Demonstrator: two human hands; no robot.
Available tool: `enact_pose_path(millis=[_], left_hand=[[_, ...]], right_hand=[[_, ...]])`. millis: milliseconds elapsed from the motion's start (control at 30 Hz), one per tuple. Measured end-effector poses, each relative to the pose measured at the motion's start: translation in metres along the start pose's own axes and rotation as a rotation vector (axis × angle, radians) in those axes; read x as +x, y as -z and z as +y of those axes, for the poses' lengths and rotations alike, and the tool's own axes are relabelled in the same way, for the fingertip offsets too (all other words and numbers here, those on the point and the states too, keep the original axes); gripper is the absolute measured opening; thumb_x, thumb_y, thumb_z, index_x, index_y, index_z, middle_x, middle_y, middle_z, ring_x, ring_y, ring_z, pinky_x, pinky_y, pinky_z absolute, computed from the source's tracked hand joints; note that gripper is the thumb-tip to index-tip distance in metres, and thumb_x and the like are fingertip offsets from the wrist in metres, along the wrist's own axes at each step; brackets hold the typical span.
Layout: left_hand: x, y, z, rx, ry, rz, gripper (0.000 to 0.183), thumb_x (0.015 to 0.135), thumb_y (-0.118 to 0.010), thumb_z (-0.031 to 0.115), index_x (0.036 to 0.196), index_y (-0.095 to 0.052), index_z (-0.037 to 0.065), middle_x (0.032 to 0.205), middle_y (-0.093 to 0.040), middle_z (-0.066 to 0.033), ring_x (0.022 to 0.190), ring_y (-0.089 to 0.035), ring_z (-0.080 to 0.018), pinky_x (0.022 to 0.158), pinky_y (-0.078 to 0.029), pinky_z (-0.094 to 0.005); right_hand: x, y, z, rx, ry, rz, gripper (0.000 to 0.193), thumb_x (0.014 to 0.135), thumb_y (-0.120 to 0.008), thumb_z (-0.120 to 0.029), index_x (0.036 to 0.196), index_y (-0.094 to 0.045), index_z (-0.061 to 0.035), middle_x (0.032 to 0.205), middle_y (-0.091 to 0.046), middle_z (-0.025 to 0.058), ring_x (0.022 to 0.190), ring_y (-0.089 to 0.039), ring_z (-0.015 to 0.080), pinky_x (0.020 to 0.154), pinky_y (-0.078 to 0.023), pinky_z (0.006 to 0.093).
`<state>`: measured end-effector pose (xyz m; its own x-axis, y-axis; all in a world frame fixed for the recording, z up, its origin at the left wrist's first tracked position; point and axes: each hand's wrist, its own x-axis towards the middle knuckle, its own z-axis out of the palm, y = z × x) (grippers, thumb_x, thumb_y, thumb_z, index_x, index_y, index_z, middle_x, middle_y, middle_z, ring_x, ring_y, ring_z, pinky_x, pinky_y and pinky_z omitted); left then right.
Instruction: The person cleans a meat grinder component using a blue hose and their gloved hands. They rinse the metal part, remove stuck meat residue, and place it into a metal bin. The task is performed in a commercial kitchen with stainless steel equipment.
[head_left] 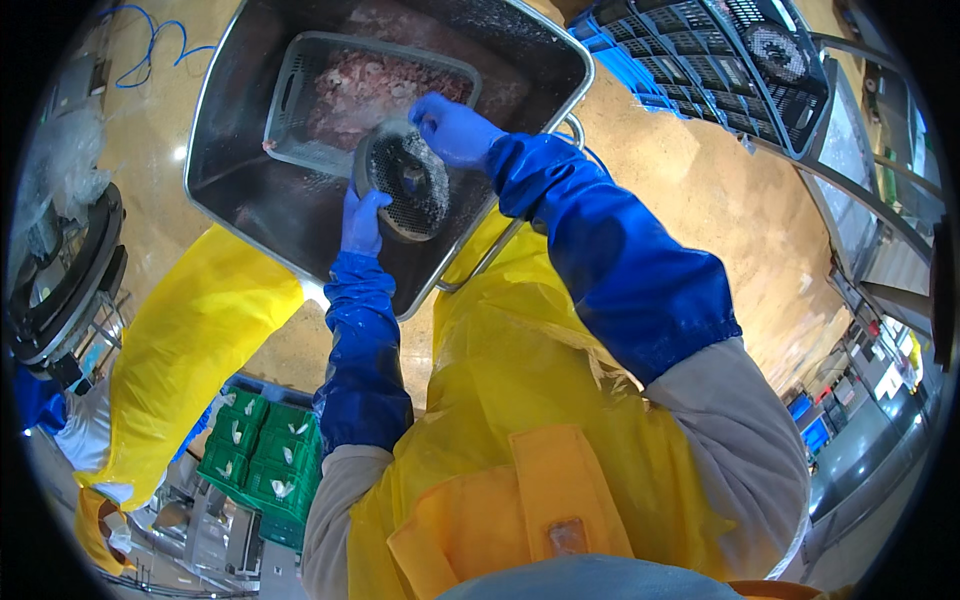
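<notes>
In my gloved left hand point(362, 222) is a thick round meat grinder plate point(425, 215), perforated, with a central hole and pale residue on its face. The fingers grip its left rim, and it hangs tilted over a deep metal bin point(275, 207). My gloved right hand point(458, 132) is just above the plate's upper edge, with its fingers curled together. Whether anything is between those fingers is hidden. Behind the plate, inside the bin, a grey plastic basket point(283, 98) holds pink ground meat point(375, 90).
A black crate point(715, 75) with a similar round plate point(778, 52) is at the upper right, beside blue crates point(610, 55). A co-worker in a yellow apron point(185, 340) stands close at the left. Stacked green crates point(262, 450) are behind. A blue hose point(150, 40) lies on the floor.
</notes>
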<state>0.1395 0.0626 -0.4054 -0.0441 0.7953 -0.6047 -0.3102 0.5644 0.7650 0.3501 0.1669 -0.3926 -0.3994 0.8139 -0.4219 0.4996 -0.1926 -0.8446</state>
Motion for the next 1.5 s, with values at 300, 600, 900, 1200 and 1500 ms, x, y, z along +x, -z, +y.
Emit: enact_pose_path(millis=[300,600,900,1200,1500], left_hand=[[-0.005,-0.004,0.003,0.033,0.021,-0.007,0.067,0.073,-0.057,0.003,0.138,-0.045,0.0,0.129,-0.056,-0.0107,0.119,-0.053,-0.0226,0.105,-0.04,-0.0341],[-0.004,-0.008,0.0,0.005,0.0,0.001,0.069,0.071,-0.056,0.001,0.14,-0.045,-0.001,0.127,-0.058,-0.0102,0.116,-0.055,-0.0227,0.103,-0.042,-0.0336],[-0.009,-0.016,0.001,0.003,0.062,0.06,0.07,0.072,-0.056,0.001,0.14,-0.044,0.0,0.131,-0.054,-0.0109,0.119,-0.053,-0.0244,0.103,-0.042,-0.0352],[-0.003,-0.008,-0.01,-0.013,0.038,0.071,0.07,0.07,-0.057,0.003,0.139,-0.045,0.001,0.129,-0.055,-0.0098,0.117,-0.052,-0.024,0.101,-0.042,-0.0336],[-0.014,-0.008,-0.013,-0.044,0.081,0.133,0.074,0.069,-0.058,0.003,0.141,-0.044,0.002,0.133,-0.054,-0.0111,0.121,-0.052,-0.0258,0.104,-0.042,-0.036]], right_hand=[[0.002,-0.005,0.006,0.033,-0.014,-0.039,0.029,0.094,-0.05,-0.017,0.12,-0.056,-0.0059,0.1,-0.066,0.0198,0.095,-0.066,0.0323,0.086,-0.051,0.0411],[0.002,-0.017,0.008,0.067,0.0,0.09,0.026,0.094,-0.052,-0.015,0.117,-0.056,-0.0036,0.102,-0.066,0.022,0.098,-0.065,0.0372,0.087,-0.051,0.0426],[-0.023,-0.002,0.0,0.058,-0.141,0.069,0.029,0.09,-0.053,-0.017,0.118,-0.055,-0.0102,0.101,-0.066,0.024,0.095,-0.064,0.0425,0.084,-0.05,0.0488],[-0.043,0.025,-0.014,-0.066,-0.071,-0.034,0.031,0.09,-0.053,-0.022,0.118,-0.055,-0.0092,0.103,-0.067,0.0226,0.099,-0.064,0.0431,0.085,-0.05,0.0483],[-0.046,0.035,-0.017,-0.045,-0.162,0.049,0.029,0.09,-0.052,-0.02,0.117,-0.055,-0.0091,0.107,-0.066,0.0235,0.102,-0.062,0.0428,0.088,-0.048,0.0482]])
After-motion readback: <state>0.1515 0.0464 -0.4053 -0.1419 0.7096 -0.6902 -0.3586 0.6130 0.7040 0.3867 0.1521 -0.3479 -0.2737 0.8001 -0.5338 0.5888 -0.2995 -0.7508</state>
